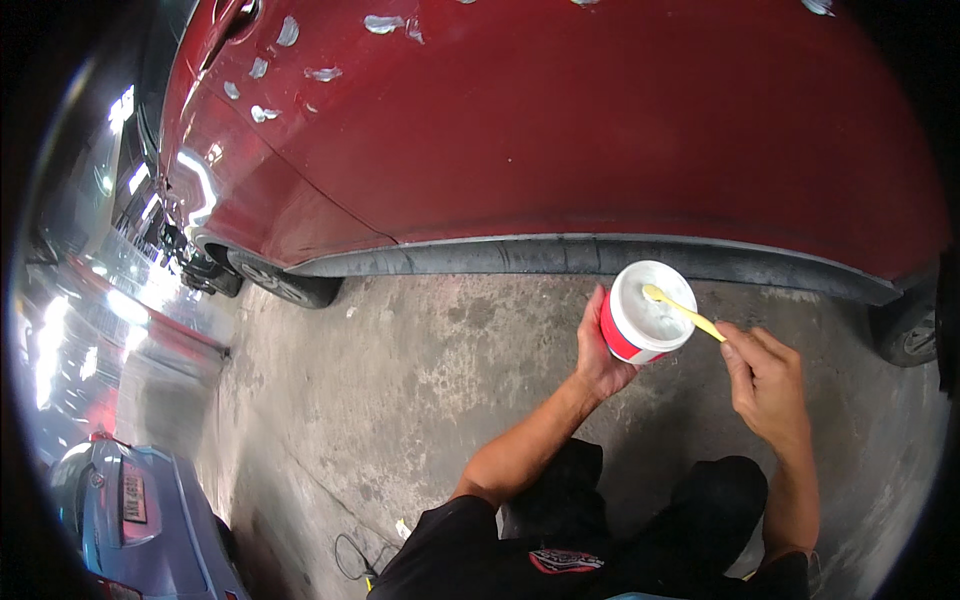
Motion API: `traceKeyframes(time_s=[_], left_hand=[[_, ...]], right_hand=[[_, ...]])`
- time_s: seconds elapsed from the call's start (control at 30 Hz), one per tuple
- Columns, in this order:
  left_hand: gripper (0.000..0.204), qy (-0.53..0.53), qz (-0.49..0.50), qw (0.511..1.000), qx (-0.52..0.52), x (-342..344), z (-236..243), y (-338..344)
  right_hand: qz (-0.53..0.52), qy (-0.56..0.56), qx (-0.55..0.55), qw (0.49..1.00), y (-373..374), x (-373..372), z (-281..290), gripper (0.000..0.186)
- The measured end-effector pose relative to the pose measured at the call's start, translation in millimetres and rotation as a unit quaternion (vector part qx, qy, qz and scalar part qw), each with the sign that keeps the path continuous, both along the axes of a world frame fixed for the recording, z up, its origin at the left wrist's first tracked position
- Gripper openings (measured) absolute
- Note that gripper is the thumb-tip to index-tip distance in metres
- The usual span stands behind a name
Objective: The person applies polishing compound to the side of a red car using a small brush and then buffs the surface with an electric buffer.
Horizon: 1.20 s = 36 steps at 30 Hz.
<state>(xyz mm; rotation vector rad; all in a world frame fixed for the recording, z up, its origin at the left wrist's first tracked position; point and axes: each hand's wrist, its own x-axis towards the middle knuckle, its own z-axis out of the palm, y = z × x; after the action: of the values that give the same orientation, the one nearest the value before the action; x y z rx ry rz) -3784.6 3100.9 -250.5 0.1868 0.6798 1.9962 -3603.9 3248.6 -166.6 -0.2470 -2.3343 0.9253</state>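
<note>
My left hand [603,362] is wrapped round a white tub [628,340] with a red and blue label, holding it tilted so that its mouth shows. Whitish paste [655,317] coats the inside. Between the fingers of my right hand [768,382] is the handle of a yellow plastic stick [702,323], which looks like a toothbrush or small spatula. Its rounded end dips into the tub. Just beyond my hands stands the side of a red car [560,140], with several pale smears of paste [383,25] on its far left panels.
A dark sill [480,256] runs along the red car's lower edge, between its front wheel [283,281] and another wheel [908,334] at right. A blue-grey car [165,520] stands at lower left. On the stained concrete floor [400,370] lies a thin cable [345,555].
</note>
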Motion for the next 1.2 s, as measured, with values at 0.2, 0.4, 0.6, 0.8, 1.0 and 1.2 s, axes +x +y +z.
traceKeyframes(time_s=[0.2, 0.4, 0.6, 0.8, 1.0, 1.2], left_hand=[[0.078, -0.066, -0.125, 0.99, 0.015, 22, -13, 8], [0.082, -0.079, -0.186, 0.979, 0.014, 23, -46, 18], [0.076, 0.017, -0.21, 0.976, -0.049, 18, -62, 78], [0.07, 0.03, -0.334, 0.932, -0.138, 65, -150, 169], [0.091, 0.086, -0.435, 0.822, -0.358, 129, -224, 147], [0.069, 0.329, -0.586, 0.639, -0.373, 93, -266, 49]], right_hand=[[0.028, -0.075, 0.103, 0.991, -1, 0, -1, 0.025], [0.012, -0.15, 0.062, 0.987, 32, 20, 21, 0.074], [0.098, -0.371, 0.075, 0.92, 60, -27, -13, 0.116], [-0.096, -0.346, -0.018, 0.933, 91, 47, -138, 0.111], [-0.445, -0.338, -0.256, 0.789, 23, 147, -249, 0.103], [-0.649, -0.321, -0.324, 0.609, -47, 279, -322, 0.112]])
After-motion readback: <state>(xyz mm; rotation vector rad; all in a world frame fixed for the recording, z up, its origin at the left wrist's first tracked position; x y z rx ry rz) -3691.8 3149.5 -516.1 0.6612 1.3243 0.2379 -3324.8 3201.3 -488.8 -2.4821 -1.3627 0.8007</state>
